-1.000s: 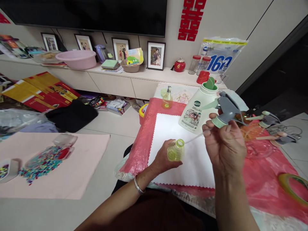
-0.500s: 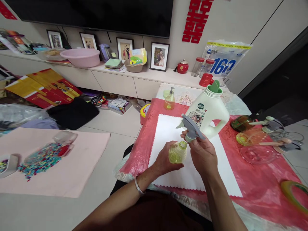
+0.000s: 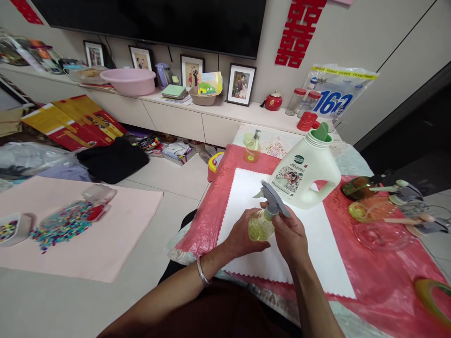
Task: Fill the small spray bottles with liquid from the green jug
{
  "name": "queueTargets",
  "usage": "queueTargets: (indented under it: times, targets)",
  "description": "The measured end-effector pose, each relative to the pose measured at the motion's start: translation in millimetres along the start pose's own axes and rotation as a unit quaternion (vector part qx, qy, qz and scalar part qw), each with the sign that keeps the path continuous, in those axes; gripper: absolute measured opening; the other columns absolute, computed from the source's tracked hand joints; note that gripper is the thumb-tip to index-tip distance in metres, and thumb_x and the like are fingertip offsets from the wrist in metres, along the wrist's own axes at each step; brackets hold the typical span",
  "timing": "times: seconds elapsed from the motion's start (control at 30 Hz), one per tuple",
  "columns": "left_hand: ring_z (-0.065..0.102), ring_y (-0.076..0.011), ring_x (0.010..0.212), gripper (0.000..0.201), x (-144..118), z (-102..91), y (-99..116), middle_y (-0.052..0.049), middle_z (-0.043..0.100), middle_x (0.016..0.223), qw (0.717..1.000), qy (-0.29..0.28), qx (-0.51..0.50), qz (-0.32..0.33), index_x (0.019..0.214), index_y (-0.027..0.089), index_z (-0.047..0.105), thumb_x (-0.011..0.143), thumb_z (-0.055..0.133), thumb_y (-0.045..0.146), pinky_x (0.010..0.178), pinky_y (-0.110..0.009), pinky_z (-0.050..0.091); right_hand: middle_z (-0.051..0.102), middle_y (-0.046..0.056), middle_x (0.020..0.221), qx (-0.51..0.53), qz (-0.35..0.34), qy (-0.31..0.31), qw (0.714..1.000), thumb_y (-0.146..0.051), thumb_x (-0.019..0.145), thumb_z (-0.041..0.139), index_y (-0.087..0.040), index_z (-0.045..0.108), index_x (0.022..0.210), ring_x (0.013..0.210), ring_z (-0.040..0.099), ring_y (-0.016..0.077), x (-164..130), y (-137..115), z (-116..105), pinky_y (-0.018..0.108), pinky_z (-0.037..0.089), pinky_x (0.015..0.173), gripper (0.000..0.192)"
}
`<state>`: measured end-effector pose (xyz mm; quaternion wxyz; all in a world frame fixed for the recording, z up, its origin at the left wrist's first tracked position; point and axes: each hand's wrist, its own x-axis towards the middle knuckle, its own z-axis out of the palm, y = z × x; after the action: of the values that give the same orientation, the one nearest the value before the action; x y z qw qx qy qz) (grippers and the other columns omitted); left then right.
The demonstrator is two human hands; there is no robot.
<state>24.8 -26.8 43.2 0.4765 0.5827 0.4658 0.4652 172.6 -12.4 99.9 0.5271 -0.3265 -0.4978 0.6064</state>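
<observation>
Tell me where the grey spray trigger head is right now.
In the head view, the grey spray head sits atop the small yellow bottle, gripped by both hands over the white mat, just before the white jug.

Table [image 3: 355, 162] under red plastic cover [image 3: 384, 277], white scalloped mat [image 3: 317, 244], white detergent jug [image 3: 306, 176], tape roll [image 3: 435, 293]

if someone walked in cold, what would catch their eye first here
Probably the two hands at the centre: the left hand grips a small yellow-green see-through bottle while the right hand holds a grey trigger spray head on its neck, over a white scalloped mat. Just behind stands a big white plastic jug with a green cap, and off to the left a spill of colourful beads lies on a pink sheet.
</observation>
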Motion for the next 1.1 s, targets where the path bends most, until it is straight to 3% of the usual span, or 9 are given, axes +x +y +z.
queueTargets:
  times: [0.23, 0.63, 0.9, 1.1]
  targets:
    - [0.057, -0.0341, 0.125, 0.093, -1, -0.1, -4, -0.011, 0.055, 0.135, 1.000, -0.005, -0.003, 0.013, 0.132, 0.024, 0.046, 0.051, 0.093, 0.028, 0.106, -0.052, 0.047, 0.060, 0.005, 0.130, -0.009, -0.013, -0.009, 1.000, -0.038, 0.094, 0.072, -0.029, 0.069, 0.122, 0.119, 0.058, 0.0206, -3, 1, -3, 0.032, 0.046, 0.100, 0.030]
    - [0.059, -0.0338, 0.118, 0.091, 0, 0.3, -1, -0.009, 0.057, 0.126, 1.000, -0.004, 0.021, 0.008, 0.129, 0.023, 0.050, 0.049, 0.094, 0.030, 0.104, -0.053, 0.048, 0.064, 0.005, 0.121, -0.027, -0.015, 0.014, 0.999, -0.038, 0.088, 0.078, -0.028, 0.071, 0.118, 0.110, 0.062, 0.0182, -4, 1, -3, 0.030, 0.049, 0.096, 0.032]
    - [0.059, -0.0323, 0.118, 0.094, -1, 2.1, -6, -0.008, 0.057, 0.127, 0.998, -0.007, 0.053, 0.024, 0.130, 0.024, 0.049, 0.048, 0.095, 0.028, 0.104, -0.051, 0.050, 0.067, 0.003, 0.108, -0.003, -0.058, 0.094, 0.994, -0.026, 0.077, 0.086, -0.026, 0.071, 0.106, 0.094, 0.064, 0.0148, -6, 4, 9, 0.025, 0.054, 0.081, 0.032]
    - [0.060, -0.0321, 0.118, 0.095, -2, 3.6, -9, -0.010, 0.057, 0.131, 0.998, 0.010, 0.051, 0.028, 0.132, 0.024, 0.046, 0.050, 0.094, 0.024, 0.103, -0.050, 0.051, 0.060, 0.005, 0.126, -0.063, -0.076, 0.072, 0.993, -0.031, 0.086, 0.079, -0.029, 0.071, 0.120, 0.117, 0.058, 0.0208, -10, 10, 7, 0.034, 0.051, 0.100, 0.035]
